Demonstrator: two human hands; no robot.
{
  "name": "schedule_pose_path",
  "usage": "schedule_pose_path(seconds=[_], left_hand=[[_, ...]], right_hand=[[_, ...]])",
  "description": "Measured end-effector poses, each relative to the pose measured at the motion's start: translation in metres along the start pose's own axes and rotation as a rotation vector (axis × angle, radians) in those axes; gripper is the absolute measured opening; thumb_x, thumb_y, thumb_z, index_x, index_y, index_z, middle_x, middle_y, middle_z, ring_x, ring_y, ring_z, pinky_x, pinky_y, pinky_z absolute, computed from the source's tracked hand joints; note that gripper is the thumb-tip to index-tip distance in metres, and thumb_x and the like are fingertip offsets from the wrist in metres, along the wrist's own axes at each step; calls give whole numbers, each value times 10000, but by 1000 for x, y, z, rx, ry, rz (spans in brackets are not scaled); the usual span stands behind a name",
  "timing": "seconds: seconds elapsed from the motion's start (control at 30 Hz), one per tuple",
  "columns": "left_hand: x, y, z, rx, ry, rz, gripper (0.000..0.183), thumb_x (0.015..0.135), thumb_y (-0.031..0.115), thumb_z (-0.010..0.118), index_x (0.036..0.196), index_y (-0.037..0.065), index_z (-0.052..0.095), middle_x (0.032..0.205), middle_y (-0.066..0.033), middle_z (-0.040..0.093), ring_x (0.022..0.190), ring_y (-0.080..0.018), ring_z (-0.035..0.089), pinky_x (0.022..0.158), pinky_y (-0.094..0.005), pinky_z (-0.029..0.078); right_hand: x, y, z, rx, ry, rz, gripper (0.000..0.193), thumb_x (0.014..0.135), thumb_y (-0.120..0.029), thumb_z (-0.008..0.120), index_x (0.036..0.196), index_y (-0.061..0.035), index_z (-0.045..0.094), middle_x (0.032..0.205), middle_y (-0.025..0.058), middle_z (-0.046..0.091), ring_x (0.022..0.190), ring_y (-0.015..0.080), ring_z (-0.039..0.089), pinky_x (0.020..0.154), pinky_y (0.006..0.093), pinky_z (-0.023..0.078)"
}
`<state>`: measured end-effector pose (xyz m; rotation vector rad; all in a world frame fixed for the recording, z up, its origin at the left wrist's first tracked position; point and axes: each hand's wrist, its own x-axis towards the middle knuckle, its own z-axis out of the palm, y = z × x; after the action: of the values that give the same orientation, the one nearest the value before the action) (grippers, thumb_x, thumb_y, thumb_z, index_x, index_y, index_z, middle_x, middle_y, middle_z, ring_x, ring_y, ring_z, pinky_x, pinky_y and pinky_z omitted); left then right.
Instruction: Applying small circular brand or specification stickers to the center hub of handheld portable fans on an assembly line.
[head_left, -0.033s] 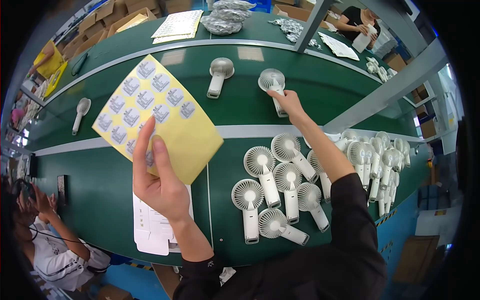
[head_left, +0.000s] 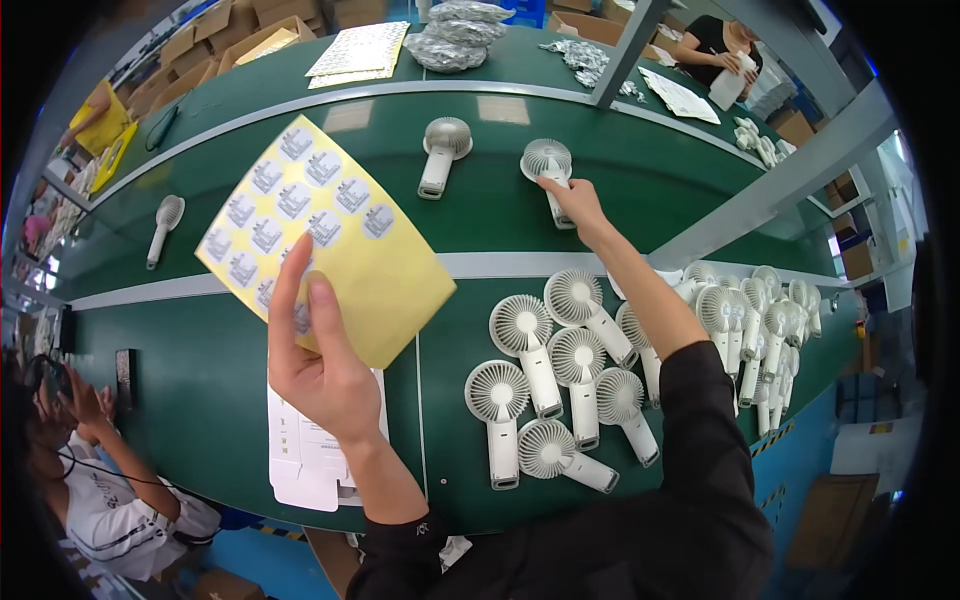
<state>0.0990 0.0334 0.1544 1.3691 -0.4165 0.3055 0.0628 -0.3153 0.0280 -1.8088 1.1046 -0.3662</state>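
One yellow sheet [head_left: 385,285], smooth, 10 o'clock, dozen-plus round labels [head_left: 293,200]; left hand [head_left: 325,385] gripping it. One white fan [head_left: 546,158], ribbed disc head, 1 o'clock, right hand [head_left: 580,205] clasping it. Two single fans [head_left: 445,140], 10 and 12 o'clock; many further fans [head_left: 576,352], 3 to 5.

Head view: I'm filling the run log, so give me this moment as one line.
left hand: holds sticker sheet | right hand: grips fan | more fans: on green table
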Motion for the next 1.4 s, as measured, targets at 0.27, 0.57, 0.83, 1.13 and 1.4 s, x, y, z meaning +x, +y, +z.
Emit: schedule_pose_path(seconds=[0.27, 0.57, 0.83, 1.13, 1.4], left_hand=[[-2, -3, 2, 84, -146, -53, 337, 968, 49, 583, 1303, 44, 616, 1209, -121, 663, 996, -138, 656, 817, -257, 528], [-5, -2, 5, 136, -252, 33, 328, 962, 6, 565, 1283, 35, 627, 1209, -119, 666, 1017, -149, 643, 849, -269, 514], [-10, -11, 13, 303, -375, 201, 285, 964, -32, 519, 1203, 10, 670, 1059, -176, 712, 920, -228, 682, 792, -306, 504], [-31, -37, 50, 93, -619, -92, 516, 949, 184, 644, 1391, -29, 482, 1215, -193, 636, 1087, -234, 624, 949, -342, 467], [-64, -18, 67, -365, -845, -638, 579, 892, 124, 704, 1405, -13, 474, 1250, -88, 598, 1077, -135, 578, 898, -288, 509]], right_hand=[[49, -31, 91, -624, 259, -491, 636, 890, -573, 561, 805, 40, 706, 781, 227, 693, 799, 410, 682, 748, 476, 518], [43, -60, 132, -116, 126, -128, 588, 835, -363, 705, 1178, 72, 509, 1121, 226, 652, 944, 328, 688, 818, 402, 537], [-67, -49, 30, 567, -304, -91, 403, 891, -257, 719, 1112, 13, 517, 895, 75, 618, 720, 125, 617, 627, 275, 509], [-191, -40, -23, 925, -577, -217, 282, 965, -156, 613, 1167, 7, 502, 874, 73, 620, 677, 140, 624, 605, 280, 528], [-224, -23, -33, 878, -1048, -114, 192, 961, -112, 547, 1081, 30, 497, 694, 104, 560, 485, 166, 558, 402, 287, 431]])
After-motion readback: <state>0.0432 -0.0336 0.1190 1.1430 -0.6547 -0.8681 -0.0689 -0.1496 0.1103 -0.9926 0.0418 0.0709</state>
